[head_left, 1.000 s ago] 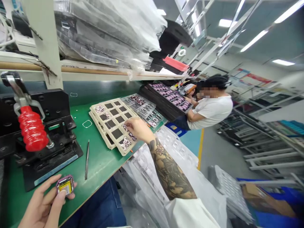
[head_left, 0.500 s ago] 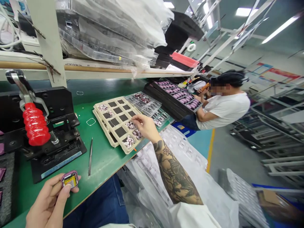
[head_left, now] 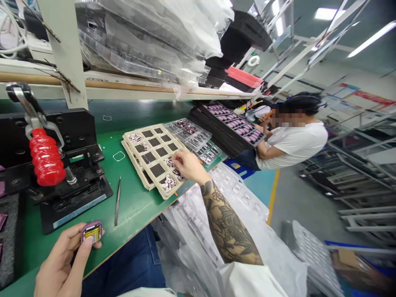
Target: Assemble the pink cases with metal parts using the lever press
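Observation:
Between the thumb and fingers of my left hand [head_left: 66, 260] is a small purple-rimmed device [head_left: 92, 232], its open side with a yellow part facing up. My right hand [head_left: 188, 164] is over the beige compartment tray [head_left: 161, 151], fingertips pinched at a compartment of small shiny pieces; whatever they hold is too small to make out. Other compartments show dark bottoms, and a few hold similar pieces [head_left: 168, 182]. Tweezers [head_left: 117, 202] lie on the green table [head_left: 133, 210] between my hands.
A black clamp fixture with a red handle [head_left: 46, 159] stands at the left. Clear plastic trays [head_left: 193, 134] and a black tray of purple parts [head_left: 229, 123] lie beyond the beige tray. A person [head_left: 297, 140] sits at the right. Bagged trays [head_left: 241, 202] lie below the table edge.
The view has shifted slightly. My right hand stays at the same compartment, with its fingertips a little lower among the pieces. My left hand still holds the device.

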Demonstrator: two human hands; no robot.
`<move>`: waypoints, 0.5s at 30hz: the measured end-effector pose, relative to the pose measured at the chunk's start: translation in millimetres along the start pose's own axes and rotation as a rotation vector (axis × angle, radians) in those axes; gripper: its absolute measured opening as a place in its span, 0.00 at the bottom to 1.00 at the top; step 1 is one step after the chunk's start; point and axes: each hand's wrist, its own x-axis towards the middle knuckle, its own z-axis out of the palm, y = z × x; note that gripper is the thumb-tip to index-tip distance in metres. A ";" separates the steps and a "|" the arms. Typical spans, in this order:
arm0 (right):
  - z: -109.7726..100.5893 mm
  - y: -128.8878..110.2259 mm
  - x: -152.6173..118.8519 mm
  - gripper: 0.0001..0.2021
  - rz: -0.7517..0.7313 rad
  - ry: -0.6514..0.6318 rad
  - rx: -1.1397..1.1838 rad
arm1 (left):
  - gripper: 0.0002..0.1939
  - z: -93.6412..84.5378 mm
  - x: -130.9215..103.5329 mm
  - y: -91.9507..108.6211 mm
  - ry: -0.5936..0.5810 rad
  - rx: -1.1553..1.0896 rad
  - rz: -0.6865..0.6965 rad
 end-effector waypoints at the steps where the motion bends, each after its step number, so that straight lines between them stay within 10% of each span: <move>1: 1.0 -0.3 0.1 0.07 0.007 0.026 0.006 | 0.27 -0.9 -0.6 -0.3 0.002 0.005 0.010; 9: -6.8 -39.5 -23.3 0.11 -0.035 0.290 0.111 | 0.19 1.5 2.0 -10.3 0.041 0.178 0.158; 15: 34.2 -118.1 -69.5 0.06 -0.164 0.213 0.712 | 0.10 13.0 2.0 24.9 -0.082 0.237 0.307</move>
